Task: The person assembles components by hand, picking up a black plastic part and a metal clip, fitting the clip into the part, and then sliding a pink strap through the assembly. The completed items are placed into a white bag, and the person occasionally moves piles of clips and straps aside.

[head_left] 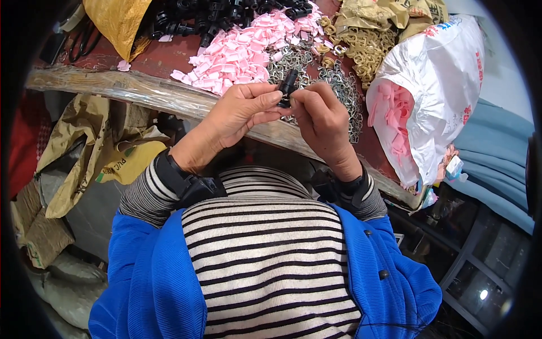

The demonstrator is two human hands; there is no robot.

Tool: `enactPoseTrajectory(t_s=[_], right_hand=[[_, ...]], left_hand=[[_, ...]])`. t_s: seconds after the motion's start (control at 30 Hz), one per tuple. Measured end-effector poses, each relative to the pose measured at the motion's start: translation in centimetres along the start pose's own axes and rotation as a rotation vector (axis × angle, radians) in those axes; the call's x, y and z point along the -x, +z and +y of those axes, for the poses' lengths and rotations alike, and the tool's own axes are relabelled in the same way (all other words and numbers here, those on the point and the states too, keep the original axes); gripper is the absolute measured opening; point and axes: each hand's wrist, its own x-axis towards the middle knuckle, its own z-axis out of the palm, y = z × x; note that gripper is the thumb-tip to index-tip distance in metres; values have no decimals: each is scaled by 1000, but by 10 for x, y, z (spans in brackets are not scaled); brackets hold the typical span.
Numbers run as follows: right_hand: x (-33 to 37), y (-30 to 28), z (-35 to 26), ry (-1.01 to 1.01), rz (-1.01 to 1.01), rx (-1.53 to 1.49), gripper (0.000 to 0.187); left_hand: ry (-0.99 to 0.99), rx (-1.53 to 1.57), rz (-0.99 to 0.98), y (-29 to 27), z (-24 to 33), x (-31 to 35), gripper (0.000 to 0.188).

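Observation:
Above the table's front edge, my left hand pinches a small black plastic fitting between thumb and fingers. The fitting stands tilted, its upper end poking out above my fingers. My right hand is closed at its lower part, thumb and forefinger pressed together there; whatever small thing they may hold is hidden. Just beyond my hands lie a heap of pink plastic pieces and a pile of silver metal links. More black fittings are heaped at the back.
Brass-coloured rings lie at the back right beside a brown paper bag. A white plastic sack holding pink strips stands at the right. An orange woven sack is at the back left. The wooden table edge runs before me.

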Motion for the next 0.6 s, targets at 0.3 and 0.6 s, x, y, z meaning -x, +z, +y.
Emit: enactPoseTrajectory(t_s=[0.3, 0.6], right_hand=[[1, -1, -6, -46, -32, 106, 11], [-17, -22, 4, 125, -118, -356, 24]], left_hand=[[30, -129, 52, 0, 5, 2, 25], [8, -117, 84, 1, 6, 5, 21]])
